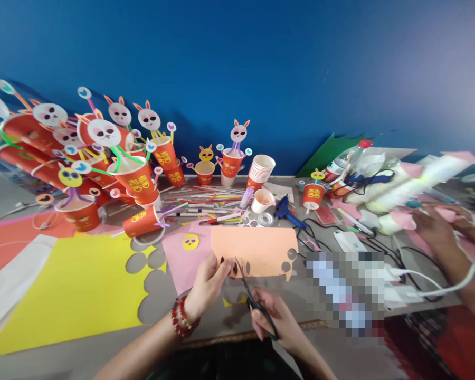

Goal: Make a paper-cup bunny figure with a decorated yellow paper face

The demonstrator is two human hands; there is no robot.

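Observation:
My left hand [211, 279], with red bead bracelets at the wrist, is closed in a pinch on a small dark paper piece [235, 268]. My right hand [277, 314] grips a pair of scissors [244, 279] by the black handles. Their blades point up and left, with the tips close to my left fingertips. Beneath the blades lies a peach paper sheet [257, 243] with holes cut at its right end. A pink sheet [182, 253] bears a yellow round face [190, 241]. A yellow scrap [235, 301] rests between my hands.
Decorated red cups [140, 182] crowd the left, beside a cut yellow sheet [83, 285]. Markers [206, 211], stacked cups [261, 169] and a blue glue gun [288, 212] stand behind the papers. At right are cables, a power strip [399, 293] and another person's hand [435, 227].

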